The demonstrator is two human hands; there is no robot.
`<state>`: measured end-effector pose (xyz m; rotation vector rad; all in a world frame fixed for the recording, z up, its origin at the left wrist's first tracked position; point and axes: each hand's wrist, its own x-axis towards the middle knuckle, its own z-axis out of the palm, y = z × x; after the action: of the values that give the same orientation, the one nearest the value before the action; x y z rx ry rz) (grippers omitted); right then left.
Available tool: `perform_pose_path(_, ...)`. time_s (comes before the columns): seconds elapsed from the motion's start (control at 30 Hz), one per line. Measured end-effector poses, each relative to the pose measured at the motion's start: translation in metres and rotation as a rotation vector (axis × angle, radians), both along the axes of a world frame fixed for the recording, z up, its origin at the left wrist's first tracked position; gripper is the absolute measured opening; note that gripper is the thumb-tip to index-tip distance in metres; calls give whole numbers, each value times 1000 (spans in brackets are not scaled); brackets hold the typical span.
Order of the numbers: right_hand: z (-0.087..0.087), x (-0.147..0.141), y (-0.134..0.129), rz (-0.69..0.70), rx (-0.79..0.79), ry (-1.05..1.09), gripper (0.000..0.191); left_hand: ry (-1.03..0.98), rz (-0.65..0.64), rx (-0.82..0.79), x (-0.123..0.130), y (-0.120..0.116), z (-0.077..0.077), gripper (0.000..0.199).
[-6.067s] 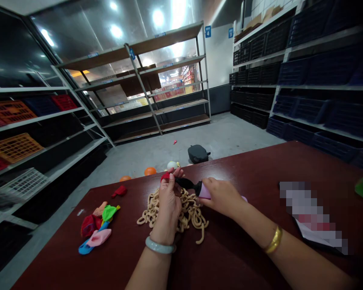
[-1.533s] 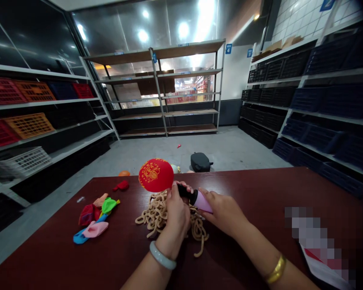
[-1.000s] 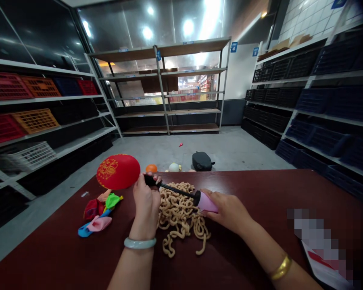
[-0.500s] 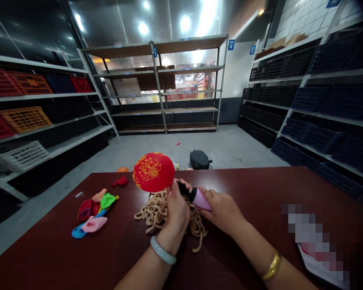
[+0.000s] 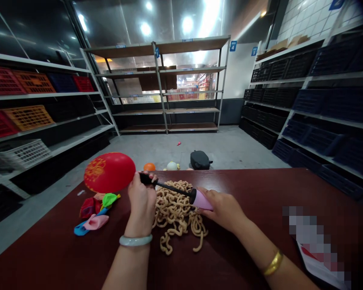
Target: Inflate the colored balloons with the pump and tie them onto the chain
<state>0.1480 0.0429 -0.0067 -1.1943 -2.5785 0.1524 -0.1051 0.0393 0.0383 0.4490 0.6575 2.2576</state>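
1. While the left hand (image 5: 142, 193) grips the black end of the balloon pump (image 5: 175, 189), the right hand (image 5: 225, 207) is wrapped round its lilac end; rod bare between them.
2. Red gold-printed balloon (image 5: 110, 172), inflated, just left of the left hand at the pump tip. Neck hidden by fingers; seating cannot be told.
3. Slack left fingers could let the neck slip off, losing air. Overfilling could burst the skin.
4. Hands drifting out of line could strain the rod. A low sweep might snag the tan rope-like coils (image 5: 174, 209) on the bench (image 5: 245, 241) between the forearms.
5. Pose: left forearm near upright, fingers curled inward; right forearm slants in from lower right, hand lower than the left.
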Motion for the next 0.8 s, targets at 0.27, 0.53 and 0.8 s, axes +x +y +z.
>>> perform_pose_path(0.27, -3, 6, 3, -43, 82, -40, 61, 2, 14, 34, 26, 7, -11, 18)
perform_pose_path(0.53, -4, -6, -4, -79, 67, -28, 65, -16, -174, -70, 99, 2, -44, 20)
perform_pose_path(0.8, -6, -10, -4, -44, 82, 35, 66, -26, -153, -80, 83, 4, -34, 20)
